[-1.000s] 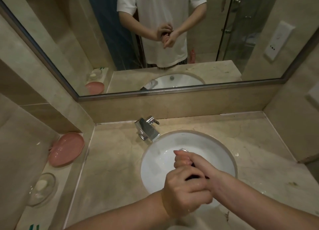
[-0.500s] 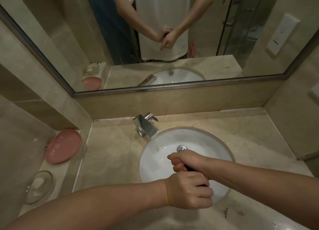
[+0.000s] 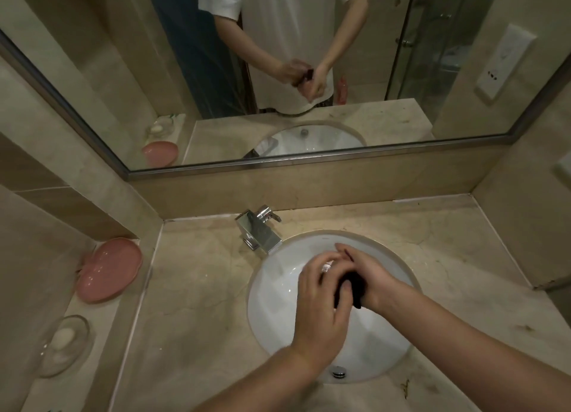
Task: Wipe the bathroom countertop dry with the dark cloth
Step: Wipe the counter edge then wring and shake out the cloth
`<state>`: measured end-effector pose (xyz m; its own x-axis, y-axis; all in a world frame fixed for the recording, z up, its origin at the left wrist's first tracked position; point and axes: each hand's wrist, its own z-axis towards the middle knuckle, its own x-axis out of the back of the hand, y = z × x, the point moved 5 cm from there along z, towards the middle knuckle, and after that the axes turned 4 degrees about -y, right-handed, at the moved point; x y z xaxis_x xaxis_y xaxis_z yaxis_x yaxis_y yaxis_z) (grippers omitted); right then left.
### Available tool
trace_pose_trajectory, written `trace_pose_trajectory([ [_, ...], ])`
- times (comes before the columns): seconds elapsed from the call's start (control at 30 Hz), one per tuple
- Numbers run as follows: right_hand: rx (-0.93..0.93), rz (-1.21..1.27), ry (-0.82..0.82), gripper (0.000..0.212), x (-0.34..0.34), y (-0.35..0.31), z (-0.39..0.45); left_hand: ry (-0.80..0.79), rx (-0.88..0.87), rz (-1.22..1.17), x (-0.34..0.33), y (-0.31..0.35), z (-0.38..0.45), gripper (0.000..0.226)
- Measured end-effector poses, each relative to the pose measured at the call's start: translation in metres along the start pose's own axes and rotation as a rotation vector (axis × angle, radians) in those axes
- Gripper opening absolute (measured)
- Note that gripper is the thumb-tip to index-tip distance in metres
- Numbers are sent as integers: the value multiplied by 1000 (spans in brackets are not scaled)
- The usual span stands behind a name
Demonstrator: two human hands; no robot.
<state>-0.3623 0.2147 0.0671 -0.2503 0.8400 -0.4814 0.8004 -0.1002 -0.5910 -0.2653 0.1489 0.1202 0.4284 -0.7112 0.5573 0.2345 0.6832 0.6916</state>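
Observation:
Both my hands are held together above the white sink basin [image 3: 278,303]. A small, bunched-up dark cloth [image 3: 352,288] shows between them. My right hand [image 3: 367,275] is wrapped around the cloth from the right. My left hand [image 3: 321,306] lies over it from the left, its fingers loosened and partly spread, touching the cloth. Most of the cloth is hidden by my fingers. The beige marble countertop [image 3: 197,288] surrounds the basin, with dull smears and wet patches on it.
A chrome faucet [image 3: 259,230] stands at the basin's back left. On the lower left ledge lie a pink dish [image 3: 109,269] and a clear glass soap dish [image 3: 63,343]. A mirror [image 3: 309,71] fills the back wall; side walls close in left and right.
My hands have shifted up and back over the basin. My left hand has gone from a tight fist to loosened fingers. More of the dark cloth shows now.

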Motion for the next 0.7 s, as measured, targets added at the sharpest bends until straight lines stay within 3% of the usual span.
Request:
trace_pose_trajectory([
  [0.03, 55, 109, 31, 34, -2, -4, -6, -7, 374, -243, 4, -5, -1, 34],
  [0.1, 204, 100, 75, 51, -5, -11, -22, -13, 997, -762, -9, -26, -26, 39],
  [0.17, 391, -242, 91, 53, -18, -20, -47, -89, 1321, -1259, -21, -26, -39, 30],
  [0.23, 524, -508, 31, 44, -29, -14, -62, -90, 1340, -1450, -20, -25, -42, 25],
  [0.33, 648, -868, -96, 12, -29, 3, -77, 4, 1252, -1334, -10, -34, -49, 29],
  [0.47, 755, -1256, -134, 36, -22, 25, -87, 65, 1134, -1192, 4, -44, -53, 33],
  [0.53, 764, -1292, -129, 38, -21, 26, -92, 106, 1092, -1136, 12, -44, -54, 34],
  [0.63, 747, -1182, -140, 21, -18, 21, -98, 174, 1036, -1074, 21, -40, -55, 41],
  [0.7, 784, -1179, -176, 13, -18, 20, -102, 227, 993, -1055, 26, -33, -54, 35],
])
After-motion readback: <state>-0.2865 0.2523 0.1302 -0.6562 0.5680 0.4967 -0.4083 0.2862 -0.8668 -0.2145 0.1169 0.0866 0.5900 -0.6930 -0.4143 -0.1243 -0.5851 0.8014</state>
